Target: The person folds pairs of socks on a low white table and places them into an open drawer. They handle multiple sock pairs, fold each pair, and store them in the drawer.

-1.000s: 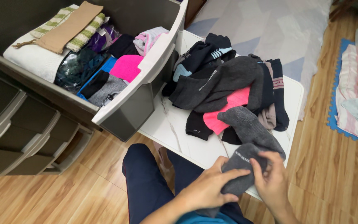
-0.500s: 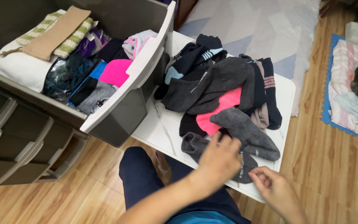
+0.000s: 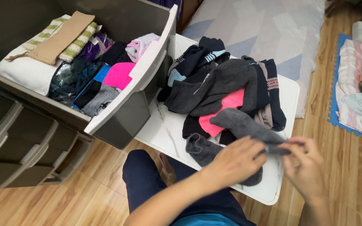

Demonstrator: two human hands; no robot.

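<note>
Both hands, left hand (image 3: 236,161) and right hand (image 3: 304,165), pinch the grey sock (image 3: 241,124) between them, each grip clenched.

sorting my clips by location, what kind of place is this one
Most likely a room in a home, perhaps a bedroom. A grey plastic drawer unit stands open, filled with folded clothes; a pile of dark and pink socks lies on a low white table; wood-look flooring surrounds them.

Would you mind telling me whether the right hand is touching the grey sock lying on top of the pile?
Touching. The head view shows the right hand pinching the grey sock at its near end, opposite the left hand.
</note>
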